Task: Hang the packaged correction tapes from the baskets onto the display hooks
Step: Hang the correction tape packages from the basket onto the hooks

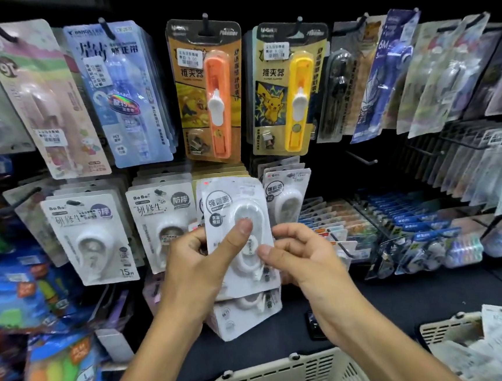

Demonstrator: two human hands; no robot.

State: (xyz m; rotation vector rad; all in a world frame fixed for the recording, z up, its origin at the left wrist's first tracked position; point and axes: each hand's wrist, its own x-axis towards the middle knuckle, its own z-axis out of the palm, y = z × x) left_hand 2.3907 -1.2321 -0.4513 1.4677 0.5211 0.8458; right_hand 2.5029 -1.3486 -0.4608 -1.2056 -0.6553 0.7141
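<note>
The left hand (201, 255) hides the held packs' (248, 309) lower-left edges.

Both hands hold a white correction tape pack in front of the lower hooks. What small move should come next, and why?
Probably raise the top pack slightly and guide its hang hole toward a lower-row hook. The left hand pinches it with the thumb on the blister, the right hand steadies its edge, and it sits between hung white packs, not visibly on a hook. More packs wait beneath.
</note>
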